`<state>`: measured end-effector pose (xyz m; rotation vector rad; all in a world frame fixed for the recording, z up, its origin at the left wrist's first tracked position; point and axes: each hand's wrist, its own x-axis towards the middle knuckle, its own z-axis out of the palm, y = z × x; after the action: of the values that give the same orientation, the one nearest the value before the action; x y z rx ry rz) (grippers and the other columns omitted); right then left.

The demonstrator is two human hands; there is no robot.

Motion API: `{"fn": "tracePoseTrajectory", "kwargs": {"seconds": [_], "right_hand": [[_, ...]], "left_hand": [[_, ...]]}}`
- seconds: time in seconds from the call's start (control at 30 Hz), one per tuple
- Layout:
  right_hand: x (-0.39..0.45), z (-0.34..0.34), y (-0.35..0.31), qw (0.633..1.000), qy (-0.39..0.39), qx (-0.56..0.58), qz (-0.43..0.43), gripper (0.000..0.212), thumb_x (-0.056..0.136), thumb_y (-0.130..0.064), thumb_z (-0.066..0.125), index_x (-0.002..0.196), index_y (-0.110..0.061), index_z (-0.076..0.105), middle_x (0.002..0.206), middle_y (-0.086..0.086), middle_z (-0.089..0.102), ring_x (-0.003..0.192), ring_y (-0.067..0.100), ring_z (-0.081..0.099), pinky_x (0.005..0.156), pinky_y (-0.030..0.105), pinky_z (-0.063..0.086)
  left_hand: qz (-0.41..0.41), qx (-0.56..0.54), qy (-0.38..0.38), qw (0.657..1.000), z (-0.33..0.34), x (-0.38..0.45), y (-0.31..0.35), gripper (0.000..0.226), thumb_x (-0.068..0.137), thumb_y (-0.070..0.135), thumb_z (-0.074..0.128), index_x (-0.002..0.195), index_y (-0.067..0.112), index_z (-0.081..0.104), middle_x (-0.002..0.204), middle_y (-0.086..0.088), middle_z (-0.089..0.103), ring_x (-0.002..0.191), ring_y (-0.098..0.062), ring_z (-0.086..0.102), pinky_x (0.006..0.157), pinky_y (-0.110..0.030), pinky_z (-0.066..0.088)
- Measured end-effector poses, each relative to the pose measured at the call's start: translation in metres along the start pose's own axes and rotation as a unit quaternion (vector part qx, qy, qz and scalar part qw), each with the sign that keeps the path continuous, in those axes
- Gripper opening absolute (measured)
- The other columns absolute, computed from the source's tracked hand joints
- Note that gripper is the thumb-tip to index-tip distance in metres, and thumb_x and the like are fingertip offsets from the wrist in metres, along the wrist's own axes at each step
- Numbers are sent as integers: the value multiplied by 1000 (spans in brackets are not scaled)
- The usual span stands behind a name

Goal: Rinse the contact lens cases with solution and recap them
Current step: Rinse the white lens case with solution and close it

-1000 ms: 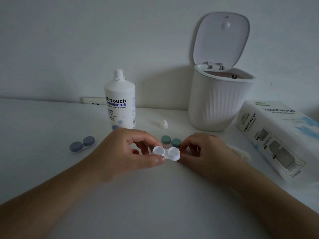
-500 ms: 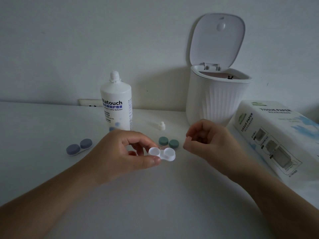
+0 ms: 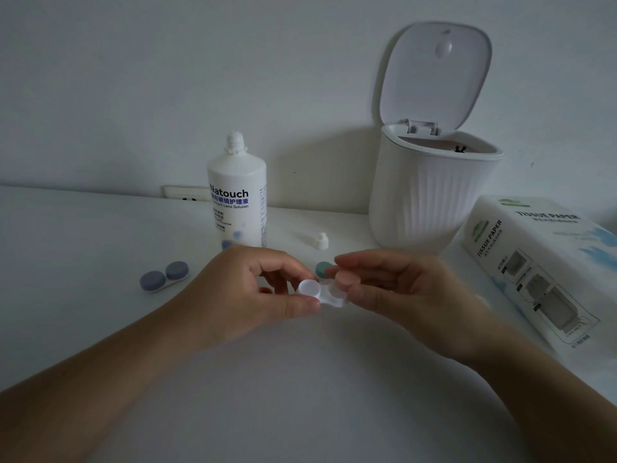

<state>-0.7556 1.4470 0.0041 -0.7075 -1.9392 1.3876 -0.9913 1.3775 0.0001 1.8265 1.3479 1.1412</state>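
My left hand [image 3: 253,295] pinches the left well of an uncapped white lens case [image 3: 309,289] just above the table. My right hand [image 3: 400,289] has come up against the case's right well, thumb and fingertips curled close together as if pinching a small cap. One green cap [image 3: 322,269] lies on the table just behind the case; the other is hidden by my right fingers. The solution bottle [image 3: 237,202] stands uncapped at the back, and its small white cap [image 3: 321,241] lies beside it. A second case with blue-grey caps [image 3: 163,276] lies to the left.
A white ribbed bin [image 3: 430,198] with its lid up stands at the back right. A tissue paper box [image 3: 541,262] lies at the right edge. A wall socket [image 3: 185,192] sits behind the bottle, against the wall.
My right hand, which was raised away from the case half a second ago, has come back down to its right well. One of the two green caps is no longer visible.
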Motion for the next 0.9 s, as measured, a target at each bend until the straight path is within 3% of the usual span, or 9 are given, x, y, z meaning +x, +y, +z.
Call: {"fn": "tracePoseTrajectory", "kwargs": {"seconds": [0.17, 0.33, 0.47, 0.63, 0.8, 0.9], "right_hand": [[-2, 5, -2, 994, -9, -107, -1, 33, 81, -35, 74, 113, -31, 75, 109, -16, 76, 105, 3, 71, 97, 30, 52], [-4, 6, -7, 984, -11, -175, -22, 23, 87, -25, 74, 108, -31, 76, 103, -21, 76, 97, -2, 70, 83, 30, 52], [-6, 6, -9, 972, -21, -229, -41, 25, 88, -24, 73, 111, -36, 74, 105, -26, 73, 100, -1, 68, 80, 28, 52], [-7, 5, -9, 958, -37, -278, -61, 33, 90, -22, 72, 118, -41, 71, 106, -30, 71, 103, -2, 65, 82, 21, 49], [-8, 6, -9, 948, -13, -307, -84, 27, 86, -32, 74, 110, -43, 71, 101, -34, 69, 96, -11, 62, 77, 5, 44], [-6, 7, -7, 955, 8, -285, -85, 21, 80, -35, 78, 100, -35, 74, 94, -27, 72, 90, -4, 66, 75, 12, 48]], "left_hand": [[-8, 2, 1, 1000, 0, 0, -1, 21, 69, 46, 81, 88, 38, 78, 85, 9, 76, 79, -17, 69, 70, -27, 56], [-15, 8, -14, 1000, 1, 0, 1, 19, 70, 45, 81, 88, 41, 78, 85, 12, 76, 80, -15, 68, 69, -23, 55], [-19, 11, -18, 1000, 2, -1, 2, 20, 68, 45, 81, 88, 40, 78, 83, 13, 76, 78, -15, 67, 65, -13, 50], [-19, 18, -26, 999, 2, 0, 1, 23, 68, 49, 79, 89, 41, 77, 89, 8, 77, 85, -22, 68, 72, -30, 53], [-20, 6, -28, 999, 2, 0, 1, 21, 69, 46, 80, 89, 40, 78, 92, 7, 78, 85, -22, 68, 73, -30, 54], [-24, 2, -26, 999, 3, 1, 1, 22, 70, 46, 81, 90, 38, 78, 95, 6, 78, 89, -22, 69, 76, -31, 55]]}}
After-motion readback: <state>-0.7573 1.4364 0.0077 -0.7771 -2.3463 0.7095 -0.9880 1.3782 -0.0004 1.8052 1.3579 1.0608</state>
